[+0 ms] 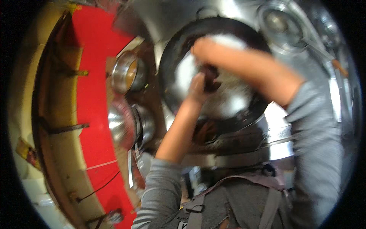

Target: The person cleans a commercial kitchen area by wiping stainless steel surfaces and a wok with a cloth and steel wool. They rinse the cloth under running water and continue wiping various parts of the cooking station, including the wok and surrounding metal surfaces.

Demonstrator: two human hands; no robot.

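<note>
Both hands are over a large dark wok (183,37) with a shiny, wet-looking inside. My left hand (199,84) reaches in from below, its fingers around a small dark reddish thing (211,75). Blur hides what that thing is. My right hand (203,50), curled, comes across from the right just above it. Whether the right hand holds anything cannot be told. Bright white patches show on the wok's inner surface around the hands; whether they are glare or suds is unclear. A ring handle (207,12) sticks up from the wok's far rim.
To the left stand a steel pot (117,75) with yellowish contents and a shiny steel bowl (120,123) beside other steel vessels. Long metal handles (130,169) lie nearer me. A red panel (93,94) runs along the left. A round metal strainer or pan (281,27) sits at the upper right.
</note>
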